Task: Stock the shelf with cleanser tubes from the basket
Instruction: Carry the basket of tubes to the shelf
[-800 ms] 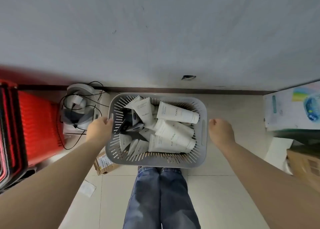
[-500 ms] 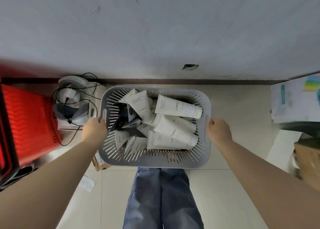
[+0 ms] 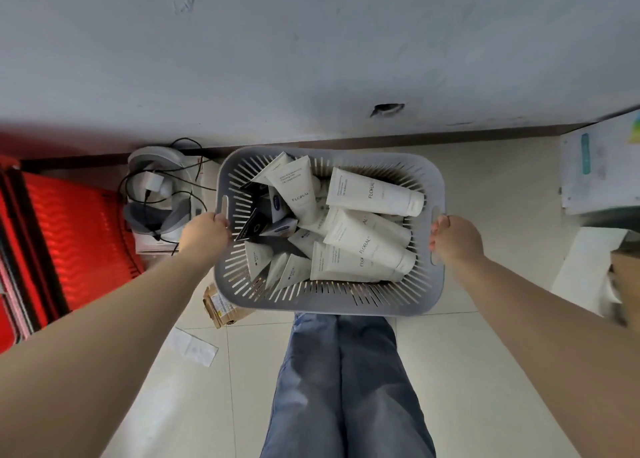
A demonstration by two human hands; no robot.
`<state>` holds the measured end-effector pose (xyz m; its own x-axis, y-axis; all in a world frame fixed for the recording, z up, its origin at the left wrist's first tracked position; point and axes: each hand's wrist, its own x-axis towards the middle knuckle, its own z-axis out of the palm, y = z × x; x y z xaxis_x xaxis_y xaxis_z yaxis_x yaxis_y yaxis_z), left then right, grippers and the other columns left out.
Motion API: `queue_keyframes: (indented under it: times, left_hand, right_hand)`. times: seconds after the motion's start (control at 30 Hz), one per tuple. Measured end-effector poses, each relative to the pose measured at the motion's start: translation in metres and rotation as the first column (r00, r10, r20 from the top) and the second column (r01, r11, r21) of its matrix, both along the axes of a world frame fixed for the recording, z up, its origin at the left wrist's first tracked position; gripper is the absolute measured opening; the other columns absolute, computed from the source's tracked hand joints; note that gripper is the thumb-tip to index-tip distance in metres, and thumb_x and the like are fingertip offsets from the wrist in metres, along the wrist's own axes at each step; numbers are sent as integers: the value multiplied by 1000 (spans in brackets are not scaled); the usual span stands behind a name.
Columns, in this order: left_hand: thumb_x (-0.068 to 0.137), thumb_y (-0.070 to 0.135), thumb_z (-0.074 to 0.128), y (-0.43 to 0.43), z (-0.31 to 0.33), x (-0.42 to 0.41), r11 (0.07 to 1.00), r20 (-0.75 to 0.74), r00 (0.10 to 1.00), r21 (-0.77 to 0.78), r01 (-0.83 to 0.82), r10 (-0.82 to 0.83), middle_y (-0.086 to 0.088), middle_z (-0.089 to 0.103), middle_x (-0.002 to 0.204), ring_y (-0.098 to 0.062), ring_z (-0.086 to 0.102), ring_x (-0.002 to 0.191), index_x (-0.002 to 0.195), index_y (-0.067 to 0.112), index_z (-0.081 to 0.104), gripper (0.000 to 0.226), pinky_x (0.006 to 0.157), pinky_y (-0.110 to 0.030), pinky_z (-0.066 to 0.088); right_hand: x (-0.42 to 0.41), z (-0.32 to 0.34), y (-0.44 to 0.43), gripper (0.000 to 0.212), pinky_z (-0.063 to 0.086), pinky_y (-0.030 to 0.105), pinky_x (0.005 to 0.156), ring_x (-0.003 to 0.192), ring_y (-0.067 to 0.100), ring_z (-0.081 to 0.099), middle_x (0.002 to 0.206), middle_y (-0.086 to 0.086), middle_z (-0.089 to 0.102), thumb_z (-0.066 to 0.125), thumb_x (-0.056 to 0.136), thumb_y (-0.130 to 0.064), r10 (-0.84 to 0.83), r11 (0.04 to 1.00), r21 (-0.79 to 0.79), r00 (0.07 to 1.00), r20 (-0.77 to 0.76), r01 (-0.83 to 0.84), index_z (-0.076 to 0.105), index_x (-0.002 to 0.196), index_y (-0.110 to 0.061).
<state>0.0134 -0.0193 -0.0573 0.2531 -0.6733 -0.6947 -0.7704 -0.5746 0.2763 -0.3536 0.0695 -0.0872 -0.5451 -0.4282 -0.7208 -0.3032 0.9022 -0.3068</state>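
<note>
Evidently stiff, basket (image 3: 329, 307) gripped at its 2 side slots (image 3: 224, 205) — left hand (image 3: 206, 230) 9 o'clock, right hand (image 3: 455, 237) 3 o'clock — loose cleanser tubes (image 3: 367, 246) may slide.

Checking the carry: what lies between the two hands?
In the head view, the grey basket, filled with white cleanser tubes, spans the stretch; the left hand and right hand grip its opposite sides.

Left hand (image 3: 207, 230), right hand (image 3: 456, 237) grip grey basket (image 3: 332, 305); cleanser tubes (image 3: 367, 243) inside.
</note>
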Motion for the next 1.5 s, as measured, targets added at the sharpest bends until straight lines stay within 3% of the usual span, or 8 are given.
queue_keyframes:
  times: [0.33,0.47,0.57,0.77,0.97,1.2,1.37,1.5]
  left_hand:
    - [95,17,37,-23,75,-40,989,-103,984,-43,142,-146,-30,67,93,-45,64,92,85,-1,63,33,86,-52,52]
    - [97,17,37,-28,120,-74,978,-161,966,-77,194,-204,-16,58,68,-35,58,63,68,12,54,34,69,-41,54]
    - [101,20,38,-22,154,-105,949,-188,931,-101,297,-312,-4,53,61,-19,51,52,67,16,50,36,52,-25,43]
    - [100,19,38,3,212,-175,881,-259,842,-126,456,-473,-6,55,63,-19,51,53,82,5,57,30,51,-28,44]
    - [101,13,37,62,269,-256,721,-251,678,-174,671,-691,-7,53,64,-18,48,52,85,1,58,29,33,-9,39]
    - [103,8,32,179,321,-344,500,-242,457,-168,849,-856,-9,51,69,-24,50,62,92,-3,56,28,44,-17,43]
    - [103,13,35,268,332,-405,468,-269,412,-196,862,-871,-12,51,63,-23,46,51,80,-1,56,34,29,-10,37]
    - [102,19,39,341,332,-453,418,-291,352,-212,883,-890,-13,53,61,-24,48,49,69,0,55,41,39,-21,45]
  right_hand:
    - [-21,74,42,42,50,51,88,89,38,63,92,28,64,30,101,-23,-174,982,-78,984,-27,171,52,69,-8]
    - [-41,111,74,32,51,53,89,86,35,60,93,27,62,35,98,-21,-255,959,-138,966,-51,246,55,76,-8]
    - [-56,141,103,43,53,52,85,76,31,59,83,23,61,33,99,-24,-357,927,-147,931,-75,344,53,65,-8]
    - [-82,203,188,37,53,50,82,77,33,59,87,26,62,35,98,-19,-483,868,-180,871,-92,462,57,76,-1]
    - [-105,253,291,32,52,50,86,88,40,64,93,29,65,38,95,-16,-621,775,-231,775,-115,588,61,82,2]
    - [-126,293,439,36,52,50,81,70,34,60,81,29,66,38,94,-14,-784,613,-280,612,-104,739,58,68,0]
    - [-134,314,549,37,52,49,78,69,33,58,74,25,62,40,96,-15,-858,505,-304,507,-79,808,58,69,2]
    - [-135,328,636,38,52,48,72,66,31,56,72,22,60,39,96,-15,-908,414,-315,410,-82,854,55,64,-2]
